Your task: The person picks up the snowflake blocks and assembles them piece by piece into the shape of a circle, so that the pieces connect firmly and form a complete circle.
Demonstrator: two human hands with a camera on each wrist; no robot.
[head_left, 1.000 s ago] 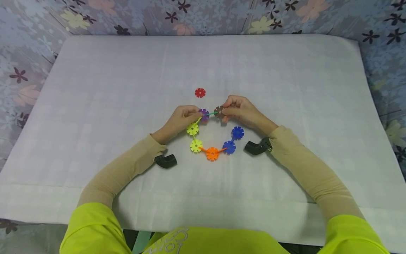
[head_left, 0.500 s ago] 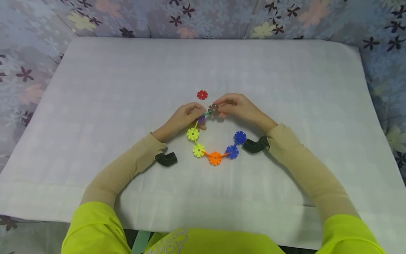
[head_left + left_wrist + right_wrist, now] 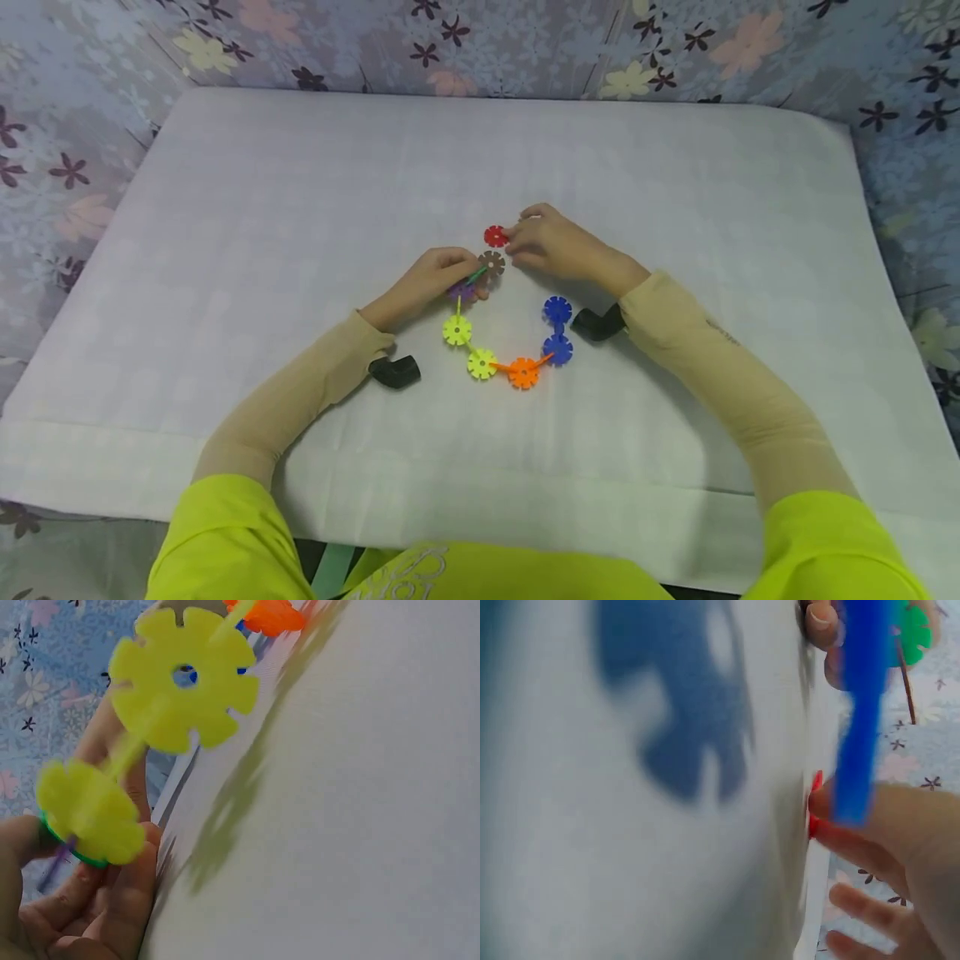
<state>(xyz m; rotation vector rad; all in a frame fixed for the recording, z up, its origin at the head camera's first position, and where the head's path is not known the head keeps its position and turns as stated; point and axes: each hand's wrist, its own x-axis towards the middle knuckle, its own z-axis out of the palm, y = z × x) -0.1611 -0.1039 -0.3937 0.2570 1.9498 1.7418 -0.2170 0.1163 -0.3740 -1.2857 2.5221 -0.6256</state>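
Note:
My left hand [image 3: 435, 279] pinches the end of a curved chain of notched interlocking discs, near its purple disc [image 3: 461, 291] and green disc [image 3: 477, 276]. From the green one a brown disc [image 3: 492, 265] sticks out. Yellow discs [image 3: 457, 330], an orange disc [image 3: 523, 373] and blue discs [image 3: 557, 310] form the rest of the curve. With thumb and forefinger, my right hand [image 3: 558, 246] grips the edge of a loose red disc [image 3: 495, 236]. The right wrist view shows that red disc [image 3: 815, 825] between the fingertips; a blurred blue disc [image 3: 859, 750] hangs close to the camera.
A white cloth covers the table [image 3: 300, 183]. Black curved wrist pieces [image 3: 395, 372] jut from both sleeves, the right one close beside the blue discs. Flowered covering [image 3: 525, 50] surrounds the table's back and sides.
My right hand has let go of the brown disc and moved up to the red one, taking its edge. The left hand still holds the chain, whose purple end has shifted slightly left and down.

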